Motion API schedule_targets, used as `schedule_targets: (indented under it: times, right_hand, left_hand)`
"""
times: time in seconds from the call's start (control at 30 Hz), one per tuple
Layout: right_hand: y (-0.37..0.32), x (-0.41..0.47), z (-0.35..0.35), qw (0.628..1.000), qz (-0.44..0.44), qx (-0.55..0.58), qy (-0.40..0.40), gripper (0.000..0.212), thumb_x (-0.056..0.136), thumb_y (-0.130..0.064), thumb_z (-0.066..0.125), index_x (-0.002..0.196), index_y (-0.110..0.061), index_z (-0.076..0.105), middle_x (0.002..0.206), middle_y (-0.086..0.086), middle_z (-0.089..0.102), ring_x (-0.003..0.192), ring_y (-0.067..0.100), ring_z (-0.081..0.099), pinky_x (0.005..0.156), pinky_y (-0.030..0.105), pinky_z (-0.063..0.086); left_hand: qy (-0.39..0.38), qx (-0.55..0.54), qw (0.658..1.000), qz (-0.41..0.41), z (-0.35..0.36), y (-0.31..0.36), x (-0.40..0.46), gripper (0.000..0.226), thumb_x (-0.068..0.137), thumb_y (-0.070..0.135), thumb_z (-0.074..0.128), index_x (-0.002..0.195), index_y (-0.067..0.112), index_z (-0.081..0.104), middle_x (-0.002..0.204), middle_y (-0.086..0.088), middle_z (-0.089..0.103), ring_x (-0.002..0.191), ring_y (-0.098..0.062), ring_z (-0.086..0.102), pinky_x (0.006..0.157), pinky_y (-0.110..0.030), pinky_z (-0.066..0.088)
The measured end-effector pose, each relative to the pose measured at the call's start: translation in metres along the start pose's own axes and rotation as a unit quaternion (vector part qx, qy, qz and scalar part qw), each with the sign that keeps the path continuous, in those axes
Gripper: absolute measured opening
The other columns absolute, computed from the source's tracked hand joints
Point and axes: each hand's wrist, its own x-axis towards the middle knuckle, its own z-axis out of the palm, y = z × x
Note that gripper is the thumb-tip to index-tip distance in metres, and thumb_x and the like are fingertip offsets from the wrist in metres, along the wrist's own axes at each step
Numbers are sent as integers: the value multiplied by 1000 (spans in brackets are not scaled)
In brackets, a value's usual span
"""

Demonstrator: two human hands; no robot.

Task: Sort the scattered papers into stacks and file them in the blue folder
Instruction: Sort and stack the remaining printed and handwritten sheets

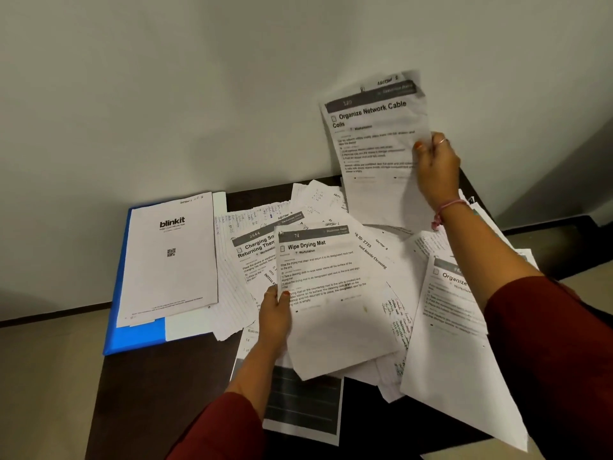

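Scattered papers [371, 260] cover the middle and right of a dark table [159, 386]. A blue folder [132, 336] lies at the left with a "blinkit" sheet [170, 257] on top of it. My left hand [273, 313] grips the left edge of a small bundle topped by the "Wipe Drying Mat" sheet [328, 293], held just above the pile. My right hand [434, 167] pinches the right edge of the "Organize Network Cable Coils" sheet [374, 141], lifted upright in front of the wall.
A grey wall [199, 94] stands right behind the table. A dark printed page [302, 403] hangs over the table's near edge. Loose sheets [457, 370] overhang the right side under my right forearm. Floor [43, 376] shows at the left.
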Motion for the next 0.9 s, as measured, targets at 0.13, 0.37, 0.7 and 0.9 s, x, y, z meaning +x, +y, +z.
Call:
schedule_targets:
  times: [0.13,0.37,0.7,0.9]
  right_hand:
    - [-12,-2,-23,997,-62,-20,51,26,100,-16,43,112,3,56,98,8,59,85,16,51,65,11,34]
    - [-9,-19,-62,997,-21,-54,60,22,98,-17,45,78,-23,50,76,-4,47,81,15,41,64,18,25]
    - [84,-97,-60,970,224,-13,-96,37,95,-25,53,107,10,60,104,19,64,94,26,56,85,35,43]
    - [101,-160,-32,967,231,26,-107,17,95,-13,53,95,-3,66,97,10,65,97,22,56,86,31,40]
  left_hand:
    - [2,-26,1000,-4,-13,3,-6,19,101,16,43,118,17,53,108,-1,65,93,-13,62,66,-22,47]
    - [2,-81,996,-46,-45,-6,-17,24,102,18,44,122,21,56,120,-2,64,108,-23,61,99,-47,46]
    - [11,-158,983,-93,-85,-25,-34,21,101,12,44,112,16,61,114,-8,66,104,-28,62,91,-46,50]
    - [43,-133,987,-79,-90,-30,-47,26,102,11,41,125,10,53,119,-12,60,90,-20,58,68,-27,48]
